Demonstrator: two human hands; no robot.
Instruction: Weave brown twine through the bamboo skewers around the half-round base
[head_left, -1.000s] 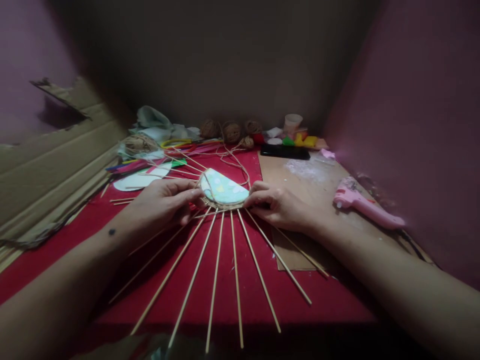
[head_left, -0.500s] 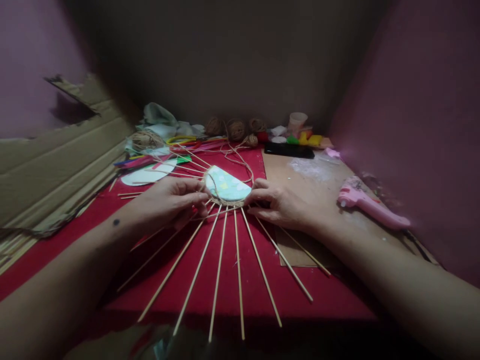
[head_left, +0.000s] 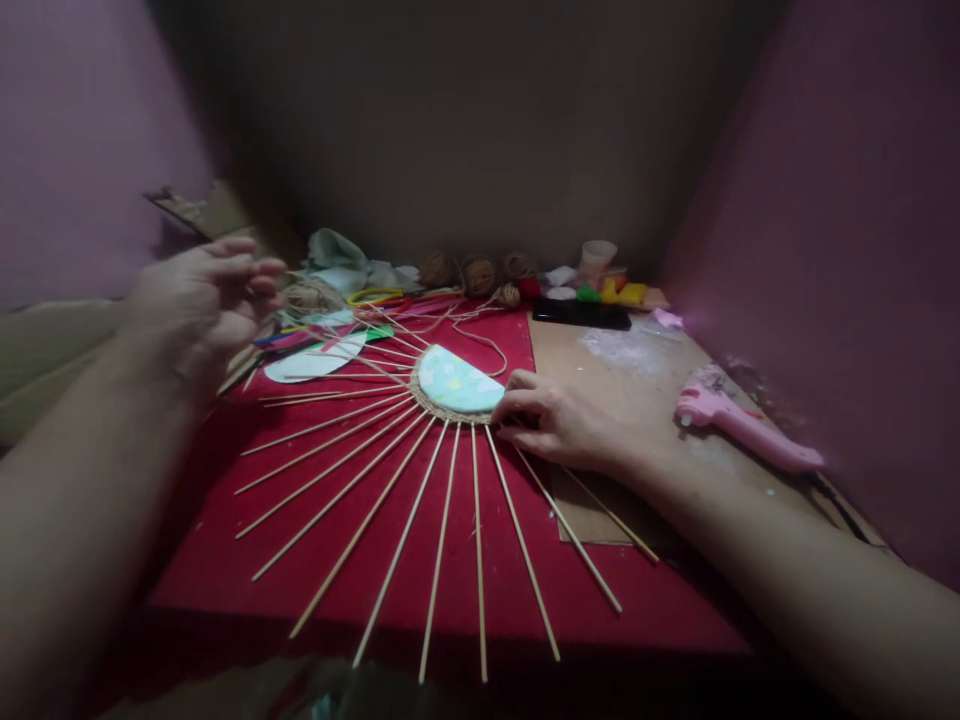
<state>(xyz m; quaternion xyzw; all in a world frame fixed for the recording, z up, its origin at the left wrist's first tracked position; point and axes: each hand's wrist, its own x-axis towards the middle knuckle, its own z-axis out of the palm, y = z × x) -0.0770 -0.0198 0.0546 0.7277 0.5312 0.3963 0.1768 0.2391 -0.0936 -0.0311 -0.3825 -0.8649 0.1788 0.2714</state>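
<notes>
A pale green half-disc point(head_left: 457, 382) with light patches lies on the red cloth, its curved edge bordered by woven jute twine point(head_left: 442, 412). Several thin wooden sticks point(head_left: 401, 535) fan out from that edge. My right hand point(head_left: 551, 415) pinches the right corner of the half-disc, its fingertips partly hiding the woven edge. Raised to the left, away from the half-disc, my left hand point(head_left: 214, 295) has its fingers curled together. A thin strand of twine seems to run from the weave towards it; the pinch itself is hard to see.
On the right, a pink glue gun point(head_left: 742, 425) lies on a brown board point(head_left: 600, 370), with a black phone point(head_left: 581, 315) behind. Twine balls point(head_left: 478, 274), a plastic cup point(head_left: 598, 258) and cloth scraps line the back. A white oval piece point(head_left: 315, 360) lies left.
My left hand has left the curved edge of the half-disc and moved up and to the left. My right hand stays at the right corner.
</notes>
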